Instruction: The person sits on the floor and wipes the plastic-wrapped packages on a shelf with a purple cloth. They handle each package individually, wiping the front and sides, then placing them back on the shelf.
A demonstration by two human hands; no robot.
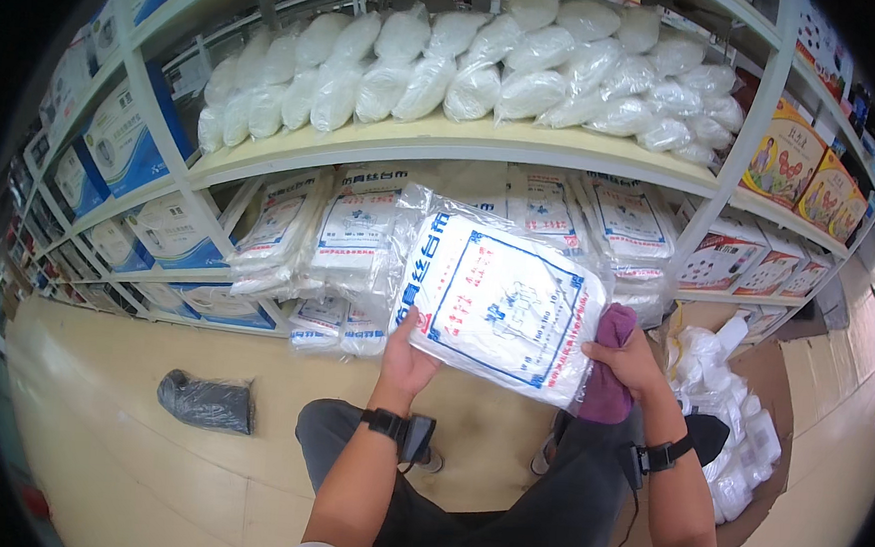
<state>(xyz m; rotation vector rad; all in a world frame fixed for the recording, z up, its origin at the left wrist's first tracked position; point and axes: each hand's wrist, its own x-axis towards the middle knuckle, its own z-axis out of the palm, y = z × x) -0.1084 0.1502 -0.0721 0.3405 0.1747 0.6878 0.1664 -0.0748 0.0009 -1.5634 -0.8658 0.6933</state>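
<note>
The wrapped white package [506, 308] lies at frame centre, long axis sloping from upper left to lower right — left hand [413, 357] gripping its lower-left corner, right hand [632, 364] clasping a purple cloth [606, 400] against its right end, both in contact.

Shop, stocked shelves [415, 142], boxed goods [783, 154]

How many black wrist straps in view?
2: left strap, just below the left hand gripping the white packet; right strap, just below the right hand holding the purple cloth. No others show.
</note>
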